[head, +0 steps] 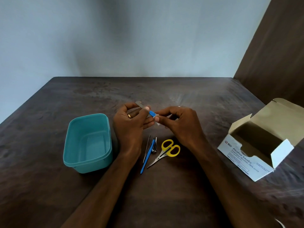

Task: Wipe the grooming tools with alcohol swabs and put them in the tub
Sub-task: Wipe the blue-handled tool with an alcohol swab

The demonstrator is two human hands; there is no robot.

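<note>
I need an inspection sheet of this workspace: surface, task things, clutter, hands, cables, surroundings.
Surface: dark table, smudged.
Task things: teal tub holds nothing; nail file with blue handle being wiped with a swab; scissors, tweezers and blue-handled tool lie on the table; swab box open.
Clutter: nothing seen.
Hands: left hand holds the file; right hand pinches the swab.
Cables: nothing seen.
Surroundings: pale wall, brown panel.

A dark brown wooden table (pixel 49 186) carries a teal plastic tub (pixel 88 143) at left and an open alcohol swab box (pixel 256 155) at right. Between them lie yellow-handled scissors (pixel 166 151), a blue-handled tool (pixel 148 156), tweezers (pixel 146 148) and a small metal clipper (pixel 154 148), close together.
</note>
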